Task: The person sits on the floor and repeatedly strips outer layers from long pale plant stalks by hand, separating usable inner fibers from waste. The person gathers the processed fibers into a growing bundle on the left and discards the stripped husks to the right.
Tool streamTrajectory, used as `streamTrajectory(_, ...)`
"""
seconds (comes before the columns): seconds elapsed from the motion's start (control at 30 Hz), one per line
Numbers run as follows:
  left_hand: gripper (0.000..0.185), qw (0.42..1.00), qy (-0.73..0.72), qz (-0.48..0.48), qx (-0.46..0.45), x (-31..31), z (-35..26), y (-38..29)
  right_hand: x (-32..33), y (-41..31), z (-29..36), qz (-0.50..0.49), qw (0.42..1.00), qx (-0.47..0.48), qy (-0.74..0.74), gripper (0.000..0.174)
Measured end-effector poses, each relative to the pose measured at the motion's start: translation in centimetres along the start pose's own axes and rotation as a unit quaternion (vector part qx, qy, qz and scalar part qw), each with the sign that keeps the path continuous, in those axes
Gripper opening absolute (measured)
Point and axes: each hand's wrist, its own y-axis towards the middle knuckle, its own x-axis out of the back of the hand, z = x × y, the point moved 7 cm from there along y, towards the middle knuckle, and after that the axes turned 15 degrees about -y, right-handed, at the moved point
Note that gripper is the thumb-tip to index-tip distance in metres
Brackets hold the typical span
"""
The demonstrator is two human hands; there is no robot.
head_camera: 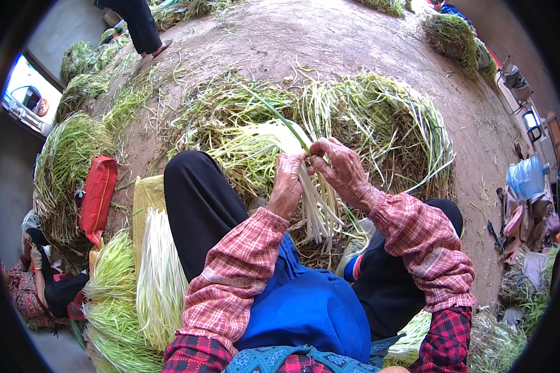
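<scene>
A bundle of long, pale stalks, which look like blanched chives [318,212], hangs between my knees. Its light yellow-green ends [256,135] fan out to the upper left. My left hand [287,183] grips the bundle around its middle. A darker green leaf strip [280,114] runs to the bundle at my fingers, its long end pointing up and left. The thumb and fingertips of my right hand [343,171] pinch this strip right beside my left hand. Whether the strip passes behind the stalks is hidden by my fingers.
A heap of loose stalks [392,116] covers the ground in front. Sorted white stalks [158,275] and green bundles [116,321] lie left, near a red sack [99,196]. One person [32,289] sits lower left; another's legs [140,28] stand farther back. A plastic water jug [526,178] is right.
</scene>
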Motion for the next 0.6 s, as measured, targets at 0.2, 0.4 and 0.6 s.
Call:
streamTrajectory(0.2, 0.022, 0.999, -0.004, -0.022, 0.045, 0.3, 0.6, 0.7, -0.7, -0.2, -0.9, 0.009, 0.997, -0.056, 0.061, 0.018)
streamTrajectory(0.4, 0.016, 0.999, -0.032, 0.007, 0.002, 0.3, 1.0, 0.4, -0.6, -0.4, -0.5, -0.015, 0.999, -0.027, 0.006, 0.018)
streamTrajectory(0.6, 0.028, 0.998, 0.020, 0.053, -0.023, 1.7, 1.4, 1.0, -0.5, -0.5, 0.0, -0.031, 0.999, 0.006, -0.007, 0.022)
